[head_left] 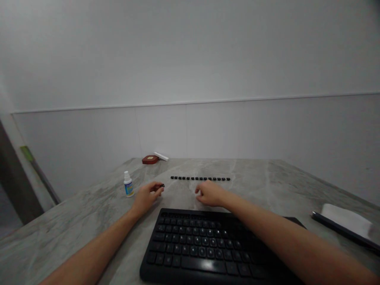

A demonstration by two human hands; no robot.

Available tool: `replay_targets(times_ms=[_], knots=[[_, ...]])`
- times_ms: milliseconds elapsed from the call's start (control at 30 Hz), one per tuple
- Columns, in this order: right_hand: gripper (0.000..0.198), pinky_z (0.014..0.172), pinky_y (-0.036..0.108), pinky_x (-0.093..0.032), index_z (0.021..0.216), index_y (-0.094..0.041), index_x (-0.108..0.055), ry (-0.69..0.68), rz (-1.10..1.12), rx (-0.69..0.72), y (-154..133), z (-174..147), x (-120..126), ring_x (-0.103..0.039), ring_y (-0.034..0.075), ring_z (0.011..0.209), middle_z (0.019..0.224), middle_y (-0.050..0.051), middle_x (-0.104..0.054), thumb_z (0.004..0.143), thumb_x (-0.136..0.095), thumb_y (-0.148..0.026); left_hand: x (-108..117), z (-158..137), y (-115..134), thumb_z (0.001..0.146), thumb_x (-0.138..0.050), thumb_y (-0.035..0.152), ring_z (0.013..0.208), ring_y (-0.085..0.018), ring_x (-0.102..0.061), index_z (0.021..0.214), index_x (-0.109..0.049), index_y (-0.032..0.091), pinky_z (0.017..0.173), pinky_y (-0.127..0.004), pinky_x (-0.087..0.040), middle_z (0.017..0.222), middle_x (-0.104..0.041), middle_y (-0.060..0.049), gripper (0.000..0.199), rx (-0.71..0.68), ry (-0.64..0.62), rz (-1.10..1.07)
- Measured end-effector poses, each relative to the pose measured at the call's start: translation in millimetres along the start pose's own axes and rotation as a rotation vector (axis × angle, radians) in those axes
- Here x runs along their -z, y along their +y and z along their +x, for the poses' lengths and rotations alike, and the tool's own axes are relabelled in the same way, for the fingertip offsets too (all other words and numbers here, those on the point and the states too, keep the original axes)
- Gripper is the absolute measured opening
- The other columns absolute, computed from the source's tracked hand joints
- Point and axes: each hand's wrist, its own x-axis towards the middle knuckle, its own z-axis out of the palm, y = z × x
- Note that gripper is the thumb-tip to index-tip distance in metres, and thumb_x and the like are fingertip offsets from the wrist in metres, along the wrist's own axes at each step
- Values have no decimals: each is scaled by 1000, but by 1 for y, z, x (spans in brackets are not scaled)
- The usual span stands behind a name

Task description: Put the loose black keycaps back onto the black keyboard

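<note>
Between the thumb and fingers of my left hand (148, 194) is a small black keycap (162, 185), held just above the table at the left end of a row of black keycaps (192, 178). That row runs straight across the table, with several pieces evenly spaced. Just in front of it, my right hand (210, 193) has its fingers curled in; whatever they hold, if anything, is hidden. A black keyboard (203, 264) lies nearest to me, and my right forearm passes over its right part.
Left of my left hand stands a white spray bottle (128, 185) with a blue label. At the back lie a reddish-brown case (150, 159) and a white strip (161, 156). A dark bar-shaped object (341, 227) and a white item (347, 218) lie at right on the marbled table (74, 233).
</note>
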Motion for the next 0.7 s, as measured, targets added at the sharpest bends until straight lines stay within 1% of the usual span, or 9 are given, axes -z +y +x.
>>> replay_targets(times_ms=[33,67,100,167,233,333,433,533,700], knots=[[31,71,30,-46,104,-16,-69,34,10,1,-11,6,-4,-65,22,77,78,8,-72,73,-61,-17,4,-6,5,84,-55,36,80,-19,-68,99,-68,18,78,-30,-53,88,-73,-3,27,-21,16,2],[41,75,31,-46,118,-15,-62,66,24,3,-21,10,-9,-65,23,83,86,9,-72,78,-59,-19,8,-10,9,82,-58,35,81,-19,-68,97,-69,19,80,-30,-52,87,-73,-3,24,-61,17,8],[48,77,31,-47,128,-14,-54,90,40,8,-29,13,-13,-65,22,86,92,9,-71,81,-58,-21,10,-13,14,81,-60,33,80,-19,-67,95,-70,19,80,-30,-52,85,-73,-3,22,-133,13,23],[55,80,31,-47,134,-15,-45,114,81,52,-40,13,-20,-64,20,89,100,8,-70,82,-60,-25,13,-17,24,82,-60,31,77,-18,-66,94,-70,20,77,-29,-51,83,-72,-2,19,-244,-2,28],[54,81,31,-48,132,-17,-46,139,141,133,-42,9,-23,-63,19,89,101,6,-69,81,-64,-26,11,-19,33,84,-59,31,75,-17,-65,93,-70,20,75,-28,-51,81,-72,-1,18,-302,-34,12],[46,79,32,-48,125,-19,-51,177,240,230,-38,0,-23,-63,18,83,96,4,-69,82,-66,-23,5,-22,42,84,-61,28,75,-16,-65,96,-71,21,74,-27,-50,82,-72,-1,17,-312,-96,-43],[34,76,30,-48,116,-21,-56,205,289,256,-36,-5,-21,-62,16,77,89,2,-70,83,-65,-21,1,-24,48,83,-64,28,73,-15,-64,97,-72,20,72,-26,-49,80,-71,0,18,-294,-146,-110],[22,71,27,-47,108,-21,-61,221,296,283,-38,-5,-19,-62,14,72,86,2,-70,86,-63,-23,3,-25,53,81,-66,29,69,-15,-63,95,-72,19,69,-25,-48,75,-71,0,18,-270,-154,-163],[12,65,25,-45,97,-19,-64,277,238,322,-43,-5,-16,-61,14,67,78,2,-69,86,-62,-23,6,-26,58,80,-68,30,70,-15,-64,90,-72,18,70,-25,-48,76,-72,0,16,-248,-175,-217]])
